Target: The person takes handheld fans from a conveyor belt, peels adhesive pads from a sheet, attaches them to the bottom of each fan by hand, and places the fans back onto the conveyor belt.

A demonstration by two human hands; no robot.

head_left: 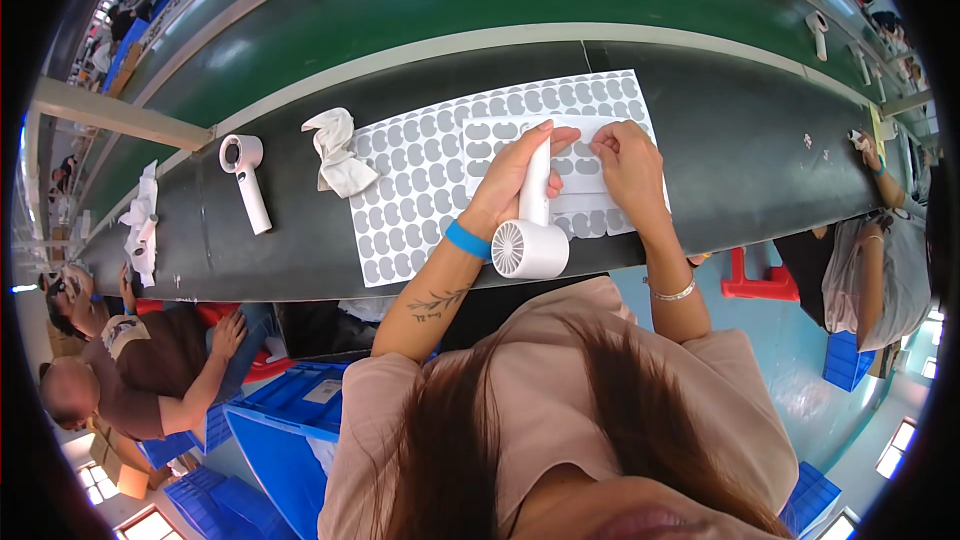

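Head view: a white handheld fan (537,202) is in the grasp of the left hand (508,172), which wraps the handle, thumb toward its far end and fingertips showing on the handle's right side. The fan's long axis runs from the worker's body outward, roughly square to the near edge of the bench (750,145), with the round head nearest the body. The handle lies to the left of the right hand (632,172); a gap separates them. The left hand is therefore the nearer, and in contact.

The right hand is bent, thumb and index fingertips drawn together over a smaller sticker sheet (582,181); whether anything is pinched there cannot be determined. That sheet lies on a larger sticker sheet (425,178), beneath both hands.

Materials and shapes: the fan appears to be smooth moulded plastic, with a slim rounded handle, a drum-shaped head and a radial-slatted grille facing left. Both sheets are white and flat, bearing rows of grey, matte-looking, rounded pieces; those on the larger sheet are notched. The bench top is dark with a dull sheen. Left of the sheets lie a crumpled, soft white cloth (338,155) and, farther left, a second white fan (247,180).
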